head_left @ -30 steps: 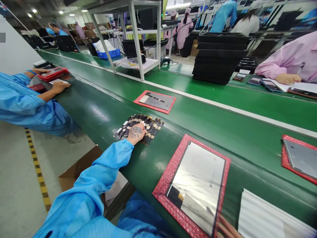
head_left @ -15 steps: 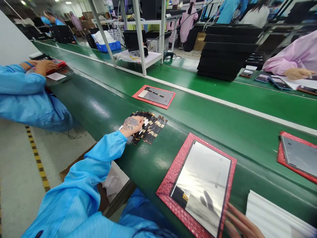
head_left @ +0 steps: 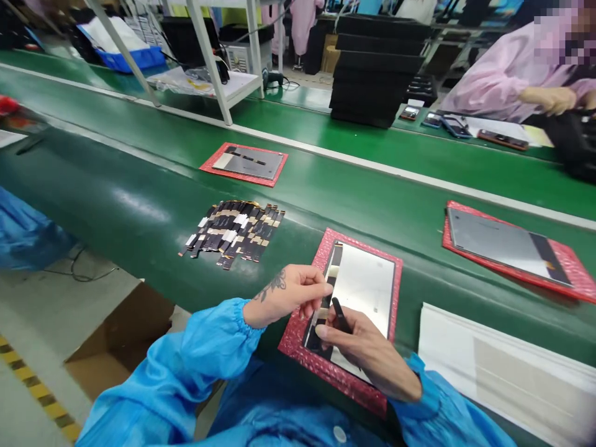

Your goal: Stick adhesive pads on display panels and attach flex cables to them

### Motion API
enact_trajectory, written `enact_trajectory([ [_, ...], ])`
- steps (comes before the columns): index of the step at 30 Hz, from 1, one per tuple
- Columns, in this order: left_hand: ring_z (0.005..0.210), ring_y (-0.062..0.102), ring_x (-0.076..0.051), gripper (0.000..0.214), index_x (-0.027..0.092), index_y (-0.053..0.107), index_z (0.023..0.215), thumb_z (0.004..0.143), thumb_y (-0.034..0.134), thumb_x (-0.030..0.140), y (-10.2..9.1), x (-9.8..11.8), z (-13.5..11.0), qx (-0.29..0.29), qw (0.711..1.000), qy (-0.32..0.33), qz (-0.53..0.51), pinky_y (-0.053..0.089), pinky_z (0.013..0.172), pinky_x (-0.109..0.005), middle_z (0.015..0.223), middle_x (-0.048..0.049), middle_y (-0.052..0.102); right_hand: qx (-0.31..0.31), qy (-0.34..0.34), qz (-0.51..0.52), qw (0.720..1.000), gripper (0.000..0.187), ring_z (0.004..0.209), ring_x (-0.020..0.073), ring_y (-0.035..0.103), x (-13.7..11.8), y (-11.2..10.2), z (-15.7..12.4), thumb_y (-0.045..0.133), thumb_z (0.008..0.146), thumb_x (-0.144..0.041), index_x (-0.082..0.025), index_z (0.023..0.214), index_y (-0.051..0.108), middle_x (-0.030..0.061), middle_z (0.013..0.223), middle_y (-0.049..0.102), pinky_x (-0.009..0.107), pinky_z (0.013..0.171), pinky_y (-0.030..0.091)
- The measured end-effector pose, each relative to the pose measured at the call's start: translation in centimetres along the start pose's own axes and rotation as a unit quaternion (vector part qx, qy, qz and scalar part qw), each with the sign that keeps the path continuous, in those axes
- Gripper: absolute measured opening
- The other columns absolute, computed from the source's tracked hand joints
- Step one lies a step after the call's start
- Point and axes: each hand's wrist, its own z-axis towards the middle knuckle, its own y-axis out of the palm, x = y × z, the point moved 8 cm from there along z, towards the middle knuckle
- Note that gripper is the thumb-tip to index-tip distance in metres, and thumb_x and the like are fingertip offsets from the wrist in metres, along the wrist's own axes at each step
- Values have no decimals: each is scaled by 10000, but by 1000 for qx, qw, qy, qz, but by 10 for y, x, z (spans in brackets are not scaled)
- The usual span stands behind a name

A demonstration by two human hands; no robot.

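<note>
A silver-backed screen panel (head_left: pixel 365 279) rests on a red bubble-wrap pouch (head_left: pixel 393 298) in front of me. My left hand (head_left: pixel 295 295), tattooed at the back, is closed in a pinch on a dark flex cable (head_left: pixel 333 267) with pale patches, over the panel's left edge. My right hand (head_left: pixel 367 344) is closed round a slim black tool (head_left: pixel 341 315) that looks like tweezers, close to the cable's lower part. Fingers hide the tool's tip and part of the cable. Left of the panel, a pile of similar flex cables (head_left: pixel 237 230) lies on the green surface.
Two more panels, a far panel (head_left: pixel 246 162) and a right panel (head_left: pixel 503 242), lie on red pouches. White sheets (head_left: pixel 503 366) are at the right. Across the line stand a black tray stack (head_left: pixel 377 68), a white rack (head_left: pixel 228 93) and a co-worker in pink (head_left: pixel 498 74).
My left hand has moved right from the cable pile to the panel, with a flex cable in it. My right hand has come over the panel with the black tool. The view has swung right.
</note>
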Motion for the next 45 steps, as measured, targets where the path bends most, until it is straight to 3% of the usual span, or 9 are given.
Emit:
enact_trajectory([
  [3, 442, 503, -88, 392, 154, 561, 735, 796, 619, 537, 6, -14, 4, -4, 999, 1, 32, 414, 433, -204, 549, 30, 543, -59, 86, 57, 993, 313, 571, 132, 539, 28, -3, 0, 701, 736, -472, -173, 803, 640, -13, 623, 630, 265, 576, 432],
  [5, 551, 550, -120, 360, 151, 604, 757, 886, 526, 478, 2, -20, -2, 39, 986, 68, 148, 457, 524, -239, 618, 0, 567, -26, 85, 19, 996, 330, 610, 150, 542, 45, -23, 2, 682, 736, -485, -174, 838, 638, -3, 663, 636, 287, 599, 418],
  [8, 750, 576, -162, 297, 156, 683, 866, 953, 445, 312, 12, -28, -27, 90, 894, 226, 377, 478, 673, -280, 778, -54, 618, 56, 39, -141, 988, 252, 601, 166, 505, 60, -56, 6, 637, 767, -450, -201, 734, 614, -11, 625, 574, 309, 579, 394],
  [11, 806, 553, -182, 284, 169, 678, 1066, 957, 436, 269, 32, -50, -50, 89, 806, 306, 499, 475, 697, -299, 865, -73, 617, 96, -18, -262, 960, 167, 689, 192, 538, 59, -68, 5, 596, 802, -309, -216, 663, 602, 19, 719, 574, 335, 637, 424],
  [16, 791, 523, -174, 302, 174, 679, 1031, 981, 385, 222, 44, -55, -65, 162, 744, 359, 541, 433, 694, -289, 831, -57, 595, 94, -38, -295, 950, 177, 766, 200, 567, 56, -59, 0, 552, 842, -248, -214, 675, 599, 37, 824, 563, 348, 686, 462],
  [19, 773, 527, -165, 288, 174, 683, 989, 987, 396, 203, 48, -49, -65, 161, 720, 365, 568, 428, 691, -276, 794, -45, 598, 88, -26, -269, 959, 162, 809, 215, 578, 58, -52, -3, 548, 855, -271, -215, 713, 602, 42, 848, 569, 366, 725, 486],
  [25, 789, 558, -154, 231, 171, 693, 961, 965, 461, 166, 45, -46, -71, 160, 723, 368, 563, 461, 714, -259, 829, -46, 641, 51, -5, -239, 970, 165, 955, 248, 597, 62, -42, -9, 519, 886, -247, -217, 742, 593, 81, 999, 589, 391, 813, 506],
  [34, 799, 556, -153, 228, 192, 693, 981, 970, 465, 184, 44, -49, -73, 167, 729, 366, 554, 462, 736, -264, 834, -36, 643, 25, 13, -298, 954, 202, 775, 193, 566, 66, -37, -7, 518, 879, -194, -218, 683, 478, 36, 896, 512, 353, 678, 470],
  [45, 805, 558, -159, 230, 190, 694, 985, 969, 465, 189, 43, -52, -73, 160, 731, 363, 556, 472, 747, -274, 844, -41, 648, 34, -4, -300, 953, 228, 742, 168, 554, 62, -38, -6, 530, 862, -192, -219, 647, 457, 23, 876, 522, 321, 644, 456],
])
